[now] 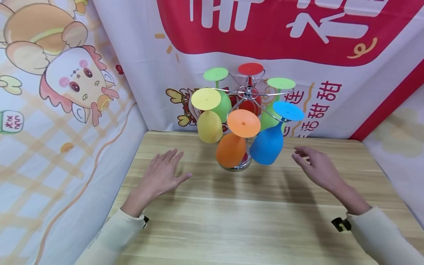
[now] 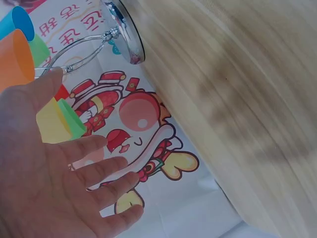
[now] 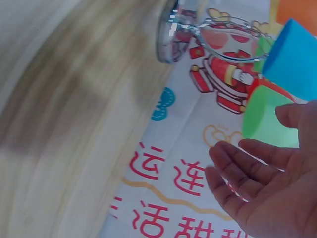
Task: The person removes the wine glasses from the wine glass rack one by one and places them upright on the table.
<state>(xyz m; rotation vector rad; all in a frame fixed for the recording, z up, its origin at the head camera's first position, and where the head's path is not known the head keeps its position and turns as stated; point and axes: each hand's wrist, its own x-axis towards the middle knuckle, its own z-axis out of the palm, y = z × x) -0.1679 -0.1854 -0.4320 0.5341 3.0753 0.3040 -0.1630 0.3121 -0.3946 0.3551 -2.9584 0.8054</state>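
Note:
A chrome stemware rack point(image 1: 247, 92) stands toward the back of the table with several coloured goblets hanging upside down by their feet. At its front hang an orange goblet point(image 1: 232, 149), a blue goblet point(image 1: 267, 145) and a yellow goblet point(image 1: 210, 127). Behind them are green ones and a red goblet point(image 1: 250, 69). My left hand point(image 1: 162, 171) is held left of the rack, fingers spread and holding nothing. To the right, near the blue goblet, my right hand point(image 1: 316, 167) hovers with loosely bent fingers and nothing in them. In the right wrist view a green goblet point(image 3: 267, 116) shows beyond its thumb.
The rack's round chrome base point(image 1: 236, 167) sits on the wooden table point(image 1: 212, 221). A printed cloth point(image 1: 139, 73) hangs behind the table's back edge, and patterned cloth point(image 1: 43, 165) covers the left side. Each wrist wears a dark strap.

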